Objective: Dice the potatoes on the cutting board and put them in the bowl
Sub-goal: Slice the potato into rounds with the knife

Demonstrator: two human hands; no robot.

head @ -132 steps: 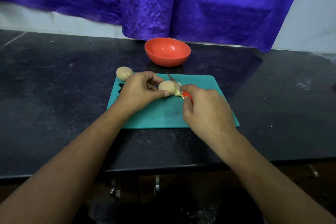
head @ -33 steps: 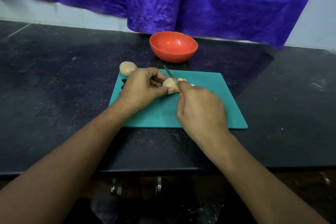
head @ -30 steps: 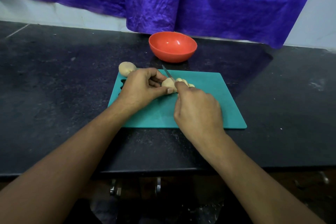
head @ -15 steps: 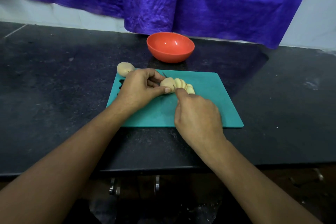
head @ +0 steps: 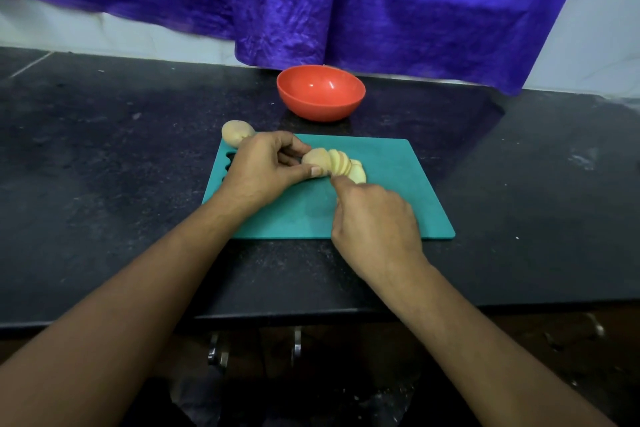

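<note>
A teal cutting board (head: pixel 398 184) lies on the black counter. On it a potato (head: pixel 317 159) is partly cut, with several thin slices (head: pixel 346 166) fanned out on its right side. My left hand (head: pixel 266 166) grips the uncut end of that potato. My right hand (head: pixel 375 225) is closed around a knife; its handle and blade are hidden behind the hand and slices. A second, whole potato (head: pixel 237 132) rests at the board's far left corner. The empty orange bowl (head: pixel 320 94) stands just behind the board.
The black stone counter (head: pixel 104 166) stretches left and right of the board. A purple cloth (head: pixel 346 0) hangs over the white wall behind the bowl. The counter's front edge runs under my forearms.
The knife blade, raised over the potato a second ago, has gone down out of sight. More slices lie fanned at the potato's right. My left hand stays on the potato.
</note>
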